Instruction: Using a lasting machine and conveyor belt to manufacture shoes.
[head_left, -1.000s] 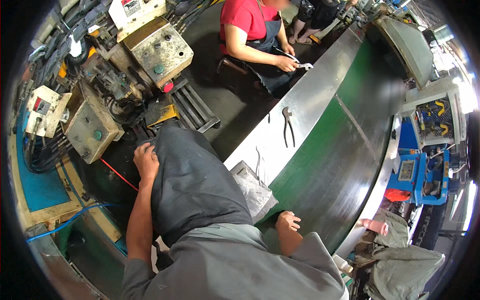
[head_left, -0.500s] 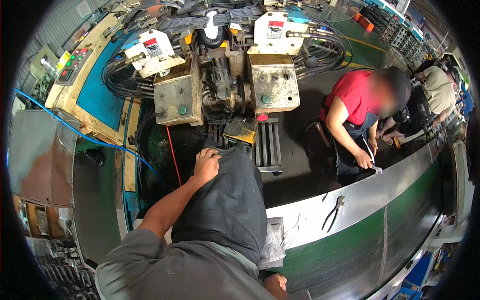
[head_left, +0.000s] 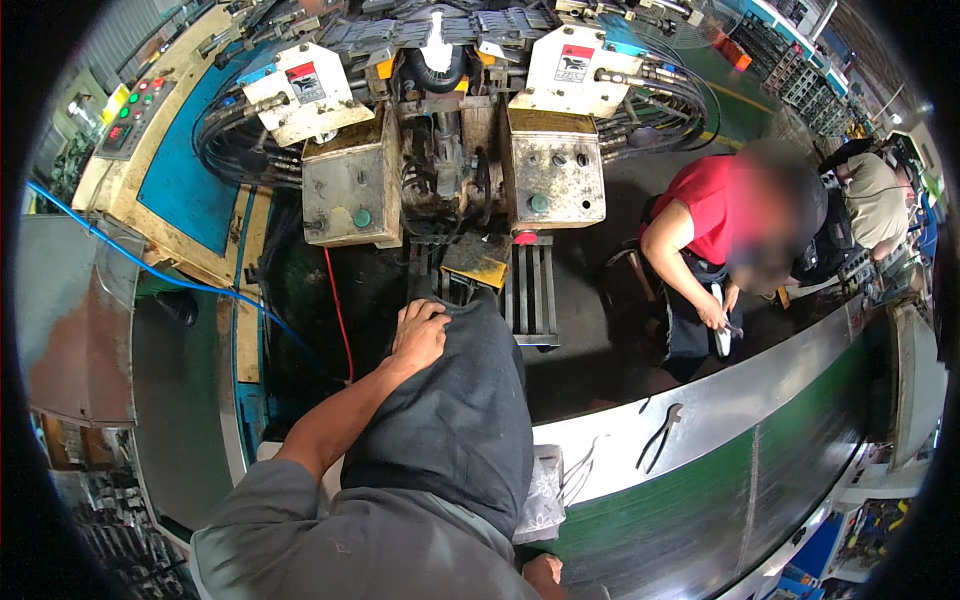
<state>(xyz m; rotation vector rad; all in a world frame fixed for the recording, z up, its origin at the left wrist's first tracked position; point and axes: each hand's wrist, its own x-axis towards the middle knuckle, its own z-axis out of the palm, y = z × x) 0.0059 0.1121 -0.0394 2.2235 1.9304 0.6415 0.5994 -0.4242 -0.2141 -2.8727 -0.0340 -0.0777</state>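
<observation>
My left hand (head_left: 420, 333) rests on my knee, over the dark grey trousers (head_left: 445, 410). It holds nothing; its fingers lie loosely bent on the cloth. Down at the lower edge, my right hand (head_left: 543, 573) is beside the green conveyor belt (head_left: 640, 540). Only its back and knuckles show, and the fingers are hidden. A pair of pincers (head_left: 660, 438) lies on the belt's metal side rail (head_left: 600, 450), out of reach of both hands. Next to my right thigh is a grey patterned cushion (head_left: 545, 490).
Ahead stands a machine with two control boxes (head_left: 555, 180) and bundled black hoses (head_left: 665, 110). A slatted metal stand (head_left: 530, 300) is beneath it. At right a co-worker in red (head_left: 700, 205) bends over a white piece (head_left: 722, 325). A blue hose (head_left: 150, 265) crosses the left side.
The view has shifted slightly. My left hand stays on the knee, while my right hand sits a little lower in the picture. The co-worker's hands and the white piece have moved.
</observation>
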